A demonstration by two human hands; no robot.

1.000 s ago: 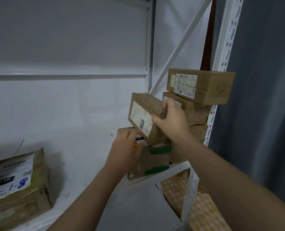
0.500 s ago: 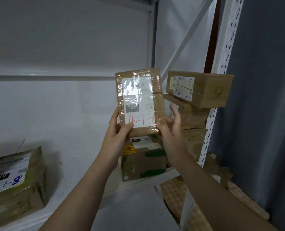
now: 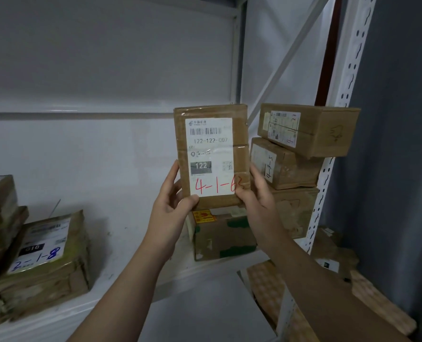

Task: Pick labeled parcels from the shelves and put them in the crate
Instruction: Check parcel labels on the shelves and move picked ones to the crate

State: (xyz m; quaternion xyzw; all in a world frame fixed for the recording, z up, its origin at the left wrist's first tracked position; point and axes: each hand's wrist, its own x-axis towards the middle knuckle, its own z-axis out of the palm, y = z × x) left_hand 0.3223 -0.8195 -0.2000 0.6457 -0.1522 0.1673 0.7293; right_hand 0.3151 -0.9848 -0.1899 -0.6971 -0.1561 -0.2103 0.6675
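Observation:
A flat cardboard parcel [image 3: 211, 134] is held upright in front of the shelf, its white label facing me with red writing "4-1-6". My left hand [image 3: 173, 206] grips its lower left corner, thumb on the front. My right hand [image 3: 256, 193] grips its lower right corner, thumb over the end of the red writing. Behind it, on the white shelf [image 3: 121, 233], stands a stack of labeled brown boxes [image 3: 311, 129] at the right post. A box with green tape [image 3: 224, 238] sits just below the held parcel. No crate is in view.
At the left of the shelf lie taped parcels, one marked "2-1-8" [image 3: 42, 255]. A perforated white upright [image 3: 328, 169] borders the shelf on the right, with a grey curtain beyond. Below the shelf lie patterned packages [image 3: 266, 280] and more boxes.
The parcel was pulled from the stack, turned label-forward and raised; both hands now hold its lower corners. In the last half second it stayed nearly still.

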